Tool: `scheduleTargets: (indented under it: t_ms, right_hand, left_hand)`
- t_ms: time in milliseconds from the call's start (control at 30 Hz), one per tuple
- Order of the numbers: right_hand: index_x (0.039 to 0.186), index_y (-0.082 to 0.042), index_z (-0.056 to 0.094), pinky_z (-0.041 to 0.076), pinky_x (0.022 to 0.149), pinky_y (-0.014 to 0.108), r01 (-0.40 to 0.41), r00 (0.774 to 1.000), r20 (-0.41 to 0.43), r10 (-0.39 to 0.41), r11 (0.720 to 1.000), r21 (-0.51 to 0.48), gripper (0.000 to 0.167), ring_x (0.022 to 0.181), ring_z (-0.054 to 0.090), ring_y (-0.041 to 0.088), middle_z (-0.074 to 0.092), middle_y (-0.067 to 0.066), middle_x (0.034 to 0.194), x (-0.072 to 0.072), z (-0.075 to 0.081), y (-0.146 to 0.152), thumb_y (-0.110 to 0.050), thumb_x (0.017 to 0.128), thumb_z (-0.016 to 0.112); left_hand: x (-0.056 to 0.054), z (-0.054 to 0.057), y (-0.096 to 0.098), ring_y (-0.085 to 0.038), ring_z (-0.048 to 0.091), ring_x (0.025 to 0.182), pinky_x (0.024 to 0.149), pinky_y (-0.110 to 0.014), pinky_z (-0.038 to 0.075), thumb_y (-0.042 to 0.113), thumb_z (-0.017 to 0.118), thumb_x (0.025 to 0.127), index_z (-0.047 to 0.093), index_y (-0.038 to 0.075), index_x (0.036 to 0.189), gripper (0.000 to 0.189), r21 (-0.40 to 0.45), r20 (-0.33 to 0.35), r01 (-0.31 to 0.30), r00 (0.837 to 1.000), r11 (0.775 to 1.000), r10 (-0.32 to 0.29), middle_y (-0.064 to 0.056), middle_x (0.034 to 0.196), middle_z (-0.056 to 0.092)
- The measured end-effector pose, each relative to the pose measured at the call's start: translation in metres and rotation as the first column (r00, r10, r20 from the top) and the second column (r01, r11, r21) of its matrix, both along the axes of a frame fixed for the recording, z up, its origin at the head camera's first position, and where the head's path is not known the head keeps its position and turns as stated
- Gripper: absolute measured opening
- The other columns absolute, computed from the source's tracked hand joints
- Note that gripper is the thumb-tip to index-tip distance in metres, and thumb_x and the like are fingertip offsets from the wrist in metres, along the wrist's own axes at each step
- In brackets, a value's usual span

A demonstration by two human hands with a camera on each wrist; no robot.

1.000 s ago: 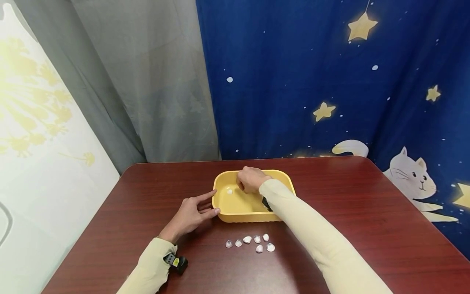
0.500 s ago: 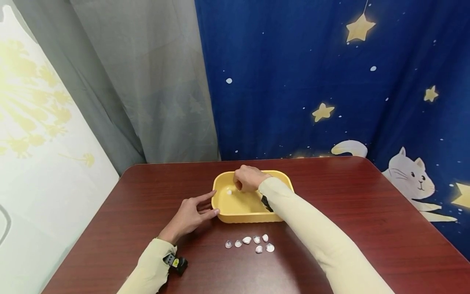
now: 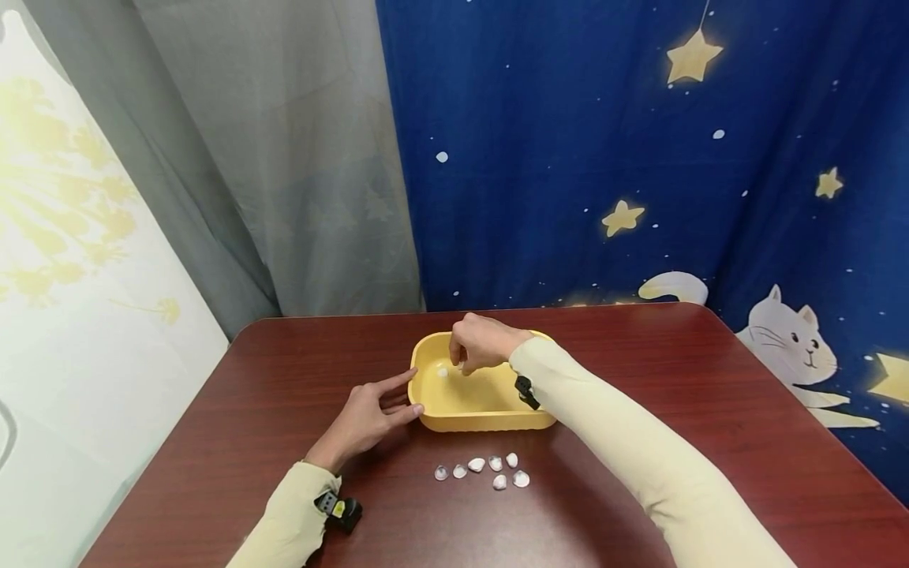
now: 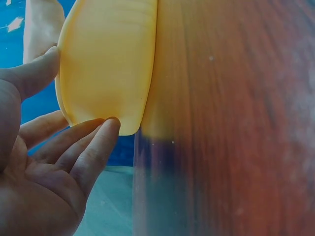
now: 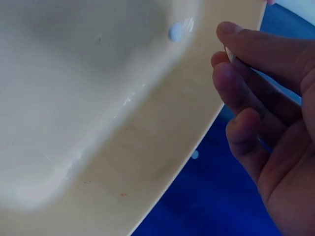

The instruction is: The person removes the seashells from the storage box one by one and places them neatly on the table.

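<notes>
A yellow plastic basin (image 3: 490, 423) stands on the table in the head view. My right hand (image 3: 483, 341) is over its inside and pinches a small white seashell (image 5: 230, 54) between thumb and fingertips. Below it, another white shell (image 3: 443, 372) lies on the basin floor, also visible as a pale shell (image 5: 175, 32) in the right wrist view. My left hand (image 3: 367, 412) touches the basin's left end with spread, fairly straight fingers; in the left wrist view its fingertips (image 4: 112, 124) rest against the outer wall.
In front of the basin several small shells (image 3: 476, 465) lie in a loose row on the dark red wooden table (image 3: 284, 371). A blue starry curtain (image 3: 525, 158) and a grey curtain (image 3: 298, 158) hang behind the table. A white panel (image 3: 85, 315) stands at the left.
My right hand has risen slightly from the basin floor and a pale shell now shows at its fingertips. The left hand stays at the basin's end; the shells on the table have not moved.
</notes>
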State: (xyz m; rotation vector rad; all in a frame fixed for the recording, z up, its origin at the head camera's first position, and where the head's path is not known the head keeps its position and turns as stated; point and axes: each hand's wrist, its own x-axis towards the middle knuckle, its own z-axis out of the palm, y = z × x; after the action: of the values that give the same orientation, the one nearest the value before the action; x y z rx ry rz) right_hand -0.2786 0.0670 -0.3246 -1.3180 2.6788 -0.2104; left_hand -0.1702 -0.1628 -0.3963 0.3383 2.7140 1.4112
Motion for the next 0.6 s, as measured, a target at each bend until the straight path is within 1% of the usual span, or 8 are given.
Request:
scheduleTargets:
  t_ms: [167, 300, 433, 600]
  right_hand:
    - [0.089, -0.012, 0.081, 0.056, 0.069, 0.021, -0.068, 0.998, -0.01, 0.067, 0.997, -0.034, 0.014, 0.073, 0.063, 0.006, 0.074, -0.006, 0.078, 0.011, 0.007, 0.006, -0.014, 0.077, 0.086]
    - [0.086, -0.016, 0.08, 0.052, 0.063, 0.018, -0.096, 0.995, -0.022, 0.095, 0.993, -0.069, 0.012, 0.068, 0.061, 0.003, 0.072, -0.009, 0.074, 0.022, 0.009, 0.014, -0.014, 0.076, 0.086]
    - [0.085, -0.018, 0.078, 0.05, 0.062, 0.016, -0.1, 0.995, -0.011, 0.099, 0.987, -0.128, 0.013, 0.065, 0.058, 0.001, 0.07, -0.01, 0.073, 0.035, 0.007, 0.024, -0.014, 0.076, 0.086]
    - [0.086, -0.016, 0.077, 0.051, 0.061, 0.016, -0.064, 0.997, 0.032, 0.073, 0.971, -0.23, 0.014, 0.063, 0.056, -0.001, 0.07, -0.008, 0.076, 0.05, 0.004, 0.038, -0.011, 0.076, 0.086]
  left_hand:
    - [0.0, 0.0, -0.002, -0.023, 0.068, 0.121, 0.091, -0.031, 0.061, 0.037, 0.08, 0.085, 0.053, 0.019, 0.147, 0.07, -0.002, 0.003, -0.004, 1.0, 1.0, 0.004, -0.013, 0.146, 0.058]
    - [0.0, -0.001, -0.002, -0.023, 0.068, 0.121, 0.091, -0.03, 0.061, 0.036, 0.08, 0.086, 0.053, 0.019, 0.147, 0.069, 0.001, 0.001, 0.0, 1.0, 1.0, 0.0, -0.013, 0.146, 0.058]
    - [0.001, -0.002, -0.002, -0.023, 0.067, 0.122, 0.091, -0.029, 0.061, 0.035, 0.08, 0.086, 0.052, 0.019, 0.148, 0.069, 0.01, 0.007, -0.002, 1.0, 1.0, 0.002, -0.012, 0.147, 0.057]
    - [0.001, -0.002, -0.001, -0.022, 0.067, 0.122, 0.091, -0.03, 0.061, 0.037, 0.08, 0.086, 0.052, 0.024, 0.148, 0.069, 0.007, 0.015, -0.008, 1.0, 1.0, 0.008, -0.011, 0.147, 0.058]
